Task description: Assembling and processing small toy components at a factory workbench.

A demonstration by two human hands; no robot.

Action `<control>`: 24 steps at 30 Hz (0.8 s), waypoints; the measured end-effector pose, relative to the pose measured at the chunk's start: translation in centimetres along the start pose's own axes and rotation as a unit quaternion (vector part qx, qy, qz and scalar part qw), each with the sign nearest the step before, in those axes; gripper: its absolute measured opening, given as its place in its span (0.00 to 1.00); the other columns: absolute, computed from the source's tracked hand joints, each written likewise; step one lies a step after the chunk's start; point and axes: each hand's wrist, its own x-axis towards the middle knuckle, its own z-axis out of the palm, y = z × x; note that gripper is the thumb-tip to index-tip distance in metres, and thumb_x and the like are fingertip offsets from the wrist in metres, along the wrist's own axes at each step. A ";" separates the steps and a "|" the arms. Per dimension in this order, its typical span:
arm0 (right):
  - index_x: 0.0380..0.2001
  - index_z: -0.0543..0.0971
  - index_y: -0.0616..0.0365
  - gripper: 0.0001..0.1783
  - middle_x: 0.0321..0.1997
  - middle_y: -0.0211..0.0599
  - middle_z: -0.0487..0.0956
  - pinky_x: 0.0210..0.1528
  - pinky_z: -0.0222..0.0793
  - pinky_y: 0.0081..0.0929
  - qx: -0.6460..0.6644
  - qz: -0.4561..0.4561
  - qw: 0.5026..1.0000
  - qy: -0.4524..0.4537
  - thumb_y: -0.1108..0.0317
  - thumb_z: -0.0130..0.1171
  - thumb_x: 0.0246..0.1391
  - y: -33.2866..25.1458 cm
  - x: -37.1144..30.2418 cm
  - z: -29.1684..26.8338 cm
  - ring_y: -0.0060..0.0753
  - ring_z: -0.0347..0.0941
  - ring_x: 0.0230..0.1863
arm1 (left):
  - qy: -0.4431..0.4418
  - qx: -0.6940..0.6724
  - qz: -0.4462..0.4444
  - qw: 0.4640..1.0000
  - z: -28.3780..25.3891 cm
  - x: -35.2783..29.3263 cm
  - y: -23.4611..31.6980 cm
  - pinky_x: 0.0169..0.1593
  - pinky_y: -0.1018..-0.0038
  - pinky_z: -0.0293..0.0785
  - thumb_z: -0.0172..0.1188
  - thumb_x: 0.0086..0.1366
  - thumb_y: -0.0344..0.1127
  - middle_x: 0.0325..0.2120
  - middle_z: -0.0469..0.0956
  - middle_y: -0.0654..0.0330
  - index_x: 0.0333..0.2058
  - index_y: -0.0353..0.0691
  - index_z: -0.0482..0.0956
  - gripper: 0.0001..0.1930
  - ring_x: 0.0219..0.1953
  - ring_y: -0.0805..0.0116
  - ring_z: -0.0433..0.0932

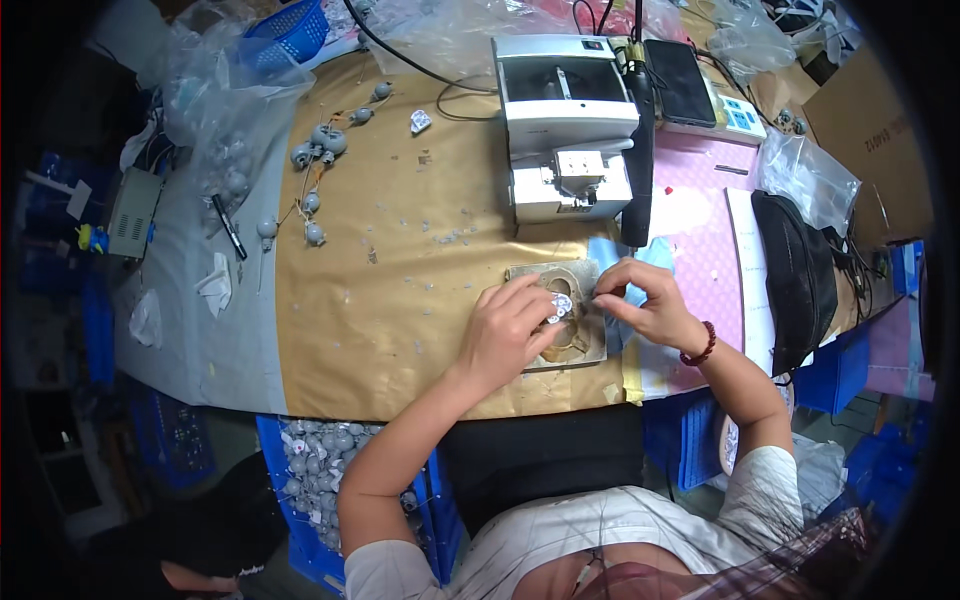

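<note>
The brown tabletop (400, 300) runs leftward, roomy though scrap-flecked; a silver machine (570, 122) stands beyond. The left hand (503, 332) is nearer, clamped or not I can't tell; the right hand (655, 305) has 2 fingertips pinched together. Over the square block (593, 346), between them, the roundish white piece (562, 305) touches the left fingers.

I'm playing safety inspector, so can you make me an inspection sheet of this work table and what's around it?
Surface: brown sheet between grey sheet and pink sheet; scraps scattered.
Job's things: white part over square plate.
Clutter: grey round parts, black pen.
Hands: left hand has fingers at the white part; right hand is beside the plate, fingertips pinched, contents unclear.
Cables: black cable beside silver machine.
Surroundings: blue bin below, cardboard box right.
</note>
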 end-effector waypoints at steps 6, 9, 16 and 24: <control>0.31 0.79 0.59 0.10 0.32 0.35 0.81 0.36 0.71 0.31 -0.076 -0.137 0.988 -0.005 0.77 0.71 0.45 0.2 1.7 2.3 0.37 0.76 0.34 | -0.090 -0.104 -0.045 0.989 -0.6 1.8 -1.8 0.57 0.57 0.65 0.68 0.52 0.34 0.40 0.82 0.64 0.32 0.44 0.78 0.09 0.63 0.53 0.70; 0.31 0.79 0.58 0.12 0.33 0.35 0.80 0.36 0.69 0.33 -0.132 -0.197 0.971 -0.002 0.76 0.72 0.43 0.2 2.3 3.0 0.38 0.75 0.34 | -0.155 -0.086 -0.054 0.983 -1.2 2.2 -2.3 0.61 0.54 0.60 0.69 0.51 0.35 0.44 0.77 0.61 0.38 0.45 0.75 0.16 0.67 0.51 0.62; 0.34 0.78 0.58 0.16 0.37 0.35 0.78 0.39 0.68 0.37 -0.251 -0.236 0.937 -0.063 0.73 0.72 0.39 0.4 2.1 3.6 0.41 0.73 0.38 | -0.014 -0.131 -0.068 0.989 -4.0 0.5 -3.0 0.68 0.56 0.56 0.69 0.50 0.32 0.58 0.65 0.50 0.52 0.43 0.71 0.29 0.66 0.47 0.59; 0.42 0.80 0.59 0.23 0.44 0.38 0.78 0.45 0.69 0.39 -0.286 -0.173 0.935 -0.116 0.70 0.72 0.39 -1.1 0.8 4.0 0.44 0.73 0.46 | 0.239 0.350 -0.297 0.855 -21.1 -6.1 -24.8 0.63 0.56 0.62 0.61 0.55 0.27 0.55 0.72 0.48 0.56 0.42 0.73 0.27 0.59 0.48 0.68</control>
